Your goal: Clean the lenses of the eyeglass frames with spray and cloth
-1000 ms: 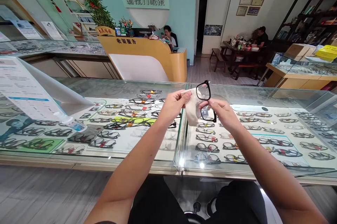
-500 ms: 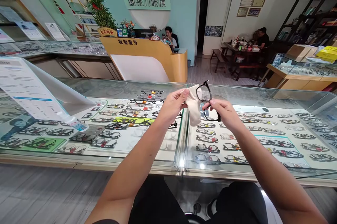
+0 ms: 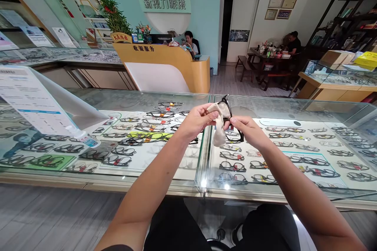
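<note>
A pair of black-framed glasses [image 3: 232, 135] is held above the glass display counter [image 3: 165, 98], near its middle seam. My right hand [image 3: 246, 129] is closed on the frame from the right. My left hand [image 3: 196, 120] pinches a pale cleaning cloth [image 3: 219, 125] against the upper lens; the cloth covers most of that lens and hangs down below my fingers. The lower lens shows between my two hands.
Several pairs of glasses lie in rows inside the counter. A small spray bottle [image 3: 82, 137] and a slanted sign stand [image 3: 29, 101] sit on the glass at the left. Beyond are a yellow reception desk [image 3: 165, 66] with a seated person, and another person at a far table.
The glasses have turned from facing me to nearly edge-on and dropped slightly. My left hand has brought the cloth over the upper lens, and the two hands have drawn closer together.
</note>
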Demonstrator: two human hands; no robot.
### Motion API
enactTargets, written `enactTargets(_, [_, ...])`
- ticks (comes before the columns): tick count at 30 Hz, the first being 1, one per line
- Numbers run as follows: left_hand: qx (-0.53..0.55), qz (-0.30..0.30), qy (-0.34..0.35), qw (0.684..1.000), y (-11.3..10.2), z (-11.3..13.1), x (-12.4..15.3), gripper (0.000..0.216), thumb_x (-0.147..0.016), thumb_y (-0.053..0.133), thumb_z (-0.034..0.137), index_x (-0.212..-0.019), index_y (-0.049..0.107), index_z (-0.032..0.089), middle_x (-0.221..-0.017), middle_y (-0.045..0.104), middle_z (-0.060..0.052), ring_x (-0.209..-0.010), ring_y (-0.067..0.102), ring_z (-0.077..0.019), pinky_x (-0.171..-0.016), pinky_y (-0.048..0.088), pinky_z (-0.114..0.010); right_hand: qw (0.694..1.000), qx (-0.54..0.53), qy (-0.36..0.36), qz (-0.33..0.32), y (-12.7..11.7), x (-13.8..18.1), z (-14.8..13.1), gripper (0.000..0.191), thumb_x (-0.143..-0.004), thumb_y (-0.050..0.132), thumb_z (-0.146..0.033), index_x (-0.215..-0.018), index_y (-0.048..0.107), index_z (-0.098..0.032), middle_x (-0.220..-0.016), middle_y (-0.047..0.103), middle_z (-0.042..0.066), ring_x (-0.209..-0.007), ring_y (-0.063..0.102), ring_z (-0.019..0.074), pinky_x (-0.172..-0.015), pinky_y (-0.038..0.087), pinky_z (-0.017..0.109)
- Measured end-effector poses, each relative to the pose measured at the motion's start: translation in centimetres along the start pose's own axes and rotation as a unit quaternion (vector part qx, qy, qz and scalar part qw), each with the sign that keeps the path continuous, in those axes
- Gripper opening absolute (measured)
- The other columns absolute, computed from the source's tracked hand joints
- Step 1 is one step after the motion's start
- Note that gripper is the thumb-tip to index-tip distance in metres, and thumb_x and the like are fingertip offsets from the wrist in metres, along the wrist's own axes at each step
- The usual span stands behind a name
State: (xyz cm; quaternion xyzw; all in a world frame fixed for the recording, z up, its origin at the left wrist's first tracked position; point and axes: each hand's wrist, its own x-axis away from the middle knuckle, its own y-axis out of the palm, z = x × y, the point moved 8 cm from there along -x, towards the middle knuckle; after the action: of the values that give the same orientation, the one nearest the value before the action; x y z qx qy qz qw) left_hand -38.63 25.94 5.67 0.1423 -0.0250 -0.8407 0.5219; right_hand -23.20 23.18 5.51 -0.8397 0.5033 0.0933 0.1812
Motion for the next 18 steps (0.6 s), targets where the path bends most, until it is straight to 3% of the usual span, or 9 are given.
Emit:
enactTargets(7, [-0.056,0.052,0.030,0.997,-0.1,-0.4,-0.3,0.054,-0.062,0.101,0.055,-0.081,0.069,0.016,-0.072,0.065,0.001,-0.064,0.057,-0.0116,-0.062,0.048,-0.024,1.000,0.008,0.000,-0.031,1.3,0.1,0.9,0.049,-0.103,0.061,-0.065,-0.088,0.080,-0.023,-0.095,0.077,0.005,-0.095,0.068,0.0243,-0.094,0.050,0.038])
enactTargets(10, [-0.049,0.079,0.039,0.995,0.0,-0.6,-0.2,0.055,-0.065,0.098,0.060,-0.078,0.066,0.017,-0.068,0.063,0.002,-0.062,0.054,-0.0108,-0.062,0.047,-0.024,1.000,0.001,0.000,-0.029,1.3,0.0,1.0,0.048,-0.103,0.061,-0.064,-0.087,0.079,-0.023,-0.093,0.076,0.005,-0.094,0.068,0.0239,-0.094,0.050,0.037])
enactTargets(14, [-0.020,0.071,0.035,0.997,0.3,-0.8,-0.3,0.053,-0.077,0.090,0.065,-0.087,0.072,0.016,-0.071,0.064,0.001,-0.063,0.056,-0.0112,-0.063,0.048,-0.024,1.000,-0.010,-0.003,0.002,0.9,-0.1,0.6,0.047,-0.103,0.062,-0.063,-0.086,0.081,-0.023,-0.091,0.075,0.005,-0.091,0.066,0.0226,-0.093,0.050,0.036])
enactTargets(18, [0.019,0.052,0.013,0.998,0.0,-1.0,-0.5,0.053,-0.079,0.089,0.065,-0.094,0.075,0.016,-0.080,0.070,-0.003,-0.071,0.064,-0.0142,-0.072,0.054,-0.026,0.999,-0.008,0.001,0.054,-0.3,0.1,0.5,0.046,-0.103,0.063,-0.062,-0.086,0.084,-0.025,-0.090,0.075,0.005,-0.087,0.064,0.0225,-0.089,0.049,0.037])
